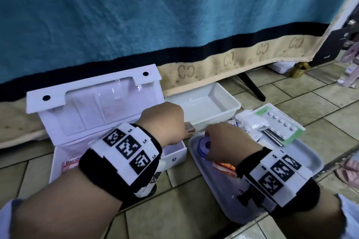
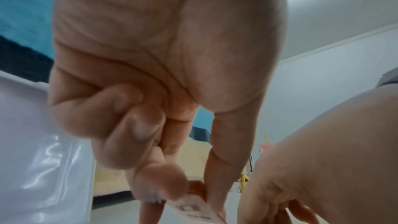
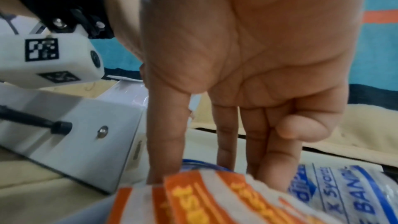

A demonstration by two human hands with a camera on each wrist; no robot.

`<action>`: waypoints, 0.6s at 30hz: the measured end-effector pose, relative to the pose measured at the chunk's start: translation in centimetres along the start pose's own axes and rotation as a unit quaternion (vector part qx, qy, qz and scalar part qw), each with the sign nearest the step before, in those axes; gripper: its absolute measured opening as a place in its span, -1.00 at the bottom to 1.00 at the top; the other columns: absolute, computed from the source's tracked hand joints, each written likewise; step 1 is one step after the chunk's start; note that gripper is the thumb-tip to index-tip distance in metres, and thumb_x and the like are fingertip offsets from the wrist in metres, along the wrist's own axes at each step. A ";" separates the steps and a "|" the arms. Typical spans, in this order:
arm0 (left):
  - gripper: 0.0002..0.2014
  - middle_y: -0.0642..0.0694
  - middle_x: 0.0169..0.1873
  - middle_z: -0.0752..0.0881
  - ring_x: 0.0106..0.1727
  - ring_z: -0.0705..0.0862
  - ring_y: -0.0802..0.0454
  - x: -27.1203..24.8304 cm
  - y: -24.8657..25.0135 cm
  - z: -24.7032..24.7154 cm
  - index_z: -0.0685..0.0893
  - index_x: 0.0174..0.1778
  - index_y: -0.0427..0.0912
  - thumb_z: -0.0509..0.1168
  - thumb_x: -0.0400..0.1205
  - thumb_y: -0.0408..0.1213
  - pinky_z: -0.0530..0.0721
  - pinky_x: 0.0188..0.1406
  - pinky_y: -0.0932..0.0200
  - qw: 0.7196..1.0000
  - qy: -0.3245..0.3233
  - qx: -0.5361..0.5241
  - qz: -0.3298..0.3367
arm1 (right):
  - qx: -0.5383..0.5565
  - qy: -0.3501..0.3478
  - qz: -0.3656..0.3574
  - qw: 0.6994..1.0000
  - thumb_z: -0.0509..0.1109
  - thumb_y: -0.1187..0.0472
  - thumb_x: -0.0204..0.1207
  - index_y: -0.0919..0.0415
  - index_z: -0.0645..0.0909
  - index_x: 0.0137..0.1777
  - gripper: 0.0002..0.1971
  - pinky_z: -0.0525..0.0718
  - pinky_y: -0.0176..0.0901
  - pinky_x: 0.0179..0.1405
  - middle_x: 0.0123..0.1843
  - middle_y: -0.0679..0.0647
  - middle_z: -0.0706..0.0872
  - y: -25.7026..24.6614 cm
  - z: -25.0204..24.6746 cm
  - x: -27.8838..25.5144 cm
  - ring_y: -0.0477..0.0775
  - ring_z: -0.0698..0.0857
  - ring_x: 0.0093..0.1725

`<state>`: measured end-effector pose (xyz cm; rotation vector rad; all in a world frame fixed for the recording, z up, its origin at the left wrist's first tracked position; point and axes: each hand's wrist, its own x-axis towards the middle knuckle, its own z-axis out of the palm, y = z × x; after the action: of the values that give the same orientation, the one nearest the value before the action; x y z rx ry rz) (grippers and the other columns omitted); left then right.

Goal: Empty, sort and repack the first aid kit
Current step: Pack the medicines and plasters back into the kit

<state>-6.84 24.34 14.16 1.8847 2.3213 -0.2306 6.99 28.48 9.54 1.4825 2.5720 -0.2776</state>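
Our left hand (image 1: 165, 122) pinched a small packet (image 2: 191, 205) above the open first aid kit (image 1: 116, 141); our right hand (image 1: 225, 141) gripped a tape roll (image 1: 204, 146) on the tray (image 1: 303, 163). The thin packet could slip from that light pinch.

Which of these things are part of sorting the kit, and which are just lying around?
Part of the job:
white case
grey tray
white tray
tape roll
pill strip
orange packets
bandage pack

Just lying about:
blue blanket
gold object
pink shoe
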 end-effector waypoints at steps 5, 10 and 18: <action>-0.69 -0.09 -0.38 0.58 -0.33 0.56 -0.06 -1.3 -3.1 -1.5 0.62 -0.32 -0.19 0.29 0.53 0.01 0.37 -0.48 0.16 0.997 0.031 -0.071 -0.010 | 0.138 0.025 0.016 0.990 0.57 0.06 0.18 0.02 0.61 0.17 -0.50 0.68 -0.15 -0.09 -0.02 0.00 0.73 0.5 -2.4 -0.8 0.03 0.68 -0.04; -0.64 -0.19 -0.25 0.74 -0.15 0.68 -0.12 -3.7 -9.1 -2.5 0.77 -0.19 -0.22 0.32 0.48 0.05 0.55 -0.26 0.07 0.989 0.071 -0.110 -0.066 | 0.270 0.070 -0.034 0.960 0.62 0.06 0.19 -0.11 0.61 0.13 -0.52 0.47 -0.53 -0.43 -0.21 -0.13 0.73 -1.5 -4.7 -1.9 -0.23 0.64 -0.30; -0.67 -0.09 -0.35 0.74 -0.24 0.68 -0.04 -7.4 -15.0 1.0 0.75 -0.32 -0.16 0.36 0.43 0.07 0.66 -0.22 0.09 0.972 0.070 -0.148 -0.168 | 0.231 -0.003 -0.180 0.956 0.57 -0.02 0.28 -0.11 0.60 0.24 -0.51 0.59 -0.37 -0.22 -0.05 -0.15 0.65 -11.0 -3.0 -1.3 -0.15 0.60 -0.19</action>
<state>-20.04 13.98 15.17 1.4077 2.5853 0.2127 -2.09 22.71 13.62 1.0972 2.8908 -0.9873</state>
